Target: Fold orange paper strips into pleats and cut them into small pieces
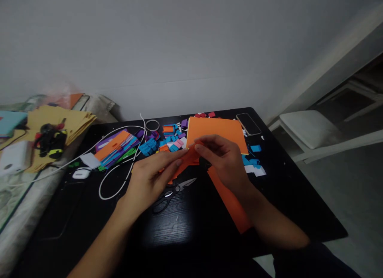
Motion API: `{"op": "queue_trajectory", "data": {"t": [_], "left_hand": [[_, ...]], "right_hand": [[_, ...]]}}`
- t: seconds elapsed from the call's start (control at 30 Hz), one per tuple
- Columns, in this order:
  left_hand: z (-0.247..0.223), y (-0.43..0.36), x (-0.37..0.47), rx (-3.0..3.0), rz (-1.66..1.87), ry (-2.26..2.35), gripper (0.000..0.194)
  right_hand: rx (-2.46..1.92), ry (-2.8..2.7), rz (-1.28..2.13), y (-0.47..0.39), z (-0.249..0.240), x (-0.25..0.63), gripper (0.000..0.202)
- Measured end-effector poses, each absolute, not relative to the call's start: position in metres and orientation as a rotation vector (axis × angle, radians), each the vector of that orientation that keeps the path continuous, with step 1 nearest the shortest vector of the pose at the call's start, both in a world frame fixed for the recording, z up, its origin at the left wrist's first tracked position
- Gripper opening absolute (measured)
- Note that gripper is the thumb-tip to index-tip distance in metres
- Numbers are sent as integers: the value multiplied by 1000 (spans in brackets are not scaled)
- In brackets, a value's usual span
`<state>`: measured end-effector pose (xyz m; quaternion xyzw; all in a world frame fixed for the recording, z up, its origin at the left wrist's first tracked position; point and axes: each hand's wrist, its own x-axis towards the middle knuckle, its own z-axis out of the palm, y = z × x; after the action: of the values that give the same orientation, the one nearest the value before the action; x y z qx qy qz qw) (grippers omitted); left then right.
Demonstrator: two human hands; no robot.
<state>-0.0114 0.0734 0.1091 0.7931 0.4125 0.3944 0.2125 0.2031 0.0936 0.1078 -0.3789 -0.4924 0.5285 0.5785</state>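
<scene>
Between my two hands is a piece of orange paper (186, 163), raised over the table. My left hand (155, 170) pinches its left side, thumb below and fingers above. At its upper right edge, the thumb and fingertips of my right hand (223, 156) close on the same paper. Just under the hands lie black-handled scissors (173, 193), blades pointing right. A long orange strip (229, 202) rests on the table, partly covered by my right forearm. Behind my hands sits a stack of orange sheets (217, 128) with a yellow edge.
Cut paper pieces in several colours (172, 140) lie behind the hands. A paper bundle (116, 146), a white cable (101, 192) and a white case (81, 173) are at left. One phone (248, 123) sits at the back right. A white chair (303, 128) stands beyond the table (299, 206).
</scene>
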Motion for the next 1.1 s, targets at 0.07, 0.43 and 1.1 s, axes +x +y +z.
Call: {"op": "queue_trajectory", "data": {"t": [0.07,0.43,1.1], "left_hand": [[109,74,-11,2207,1095,1136,34],[106,75,-8,2143,1054,1103,42],[96,60,23,1758,1412,1301,28]], "right_hand": [[-889,-1155,1234,93,109,203,18],[-945,-1137,1232,93,108,205,21],[-942,-1189,1179,88,106,196,14]]}}
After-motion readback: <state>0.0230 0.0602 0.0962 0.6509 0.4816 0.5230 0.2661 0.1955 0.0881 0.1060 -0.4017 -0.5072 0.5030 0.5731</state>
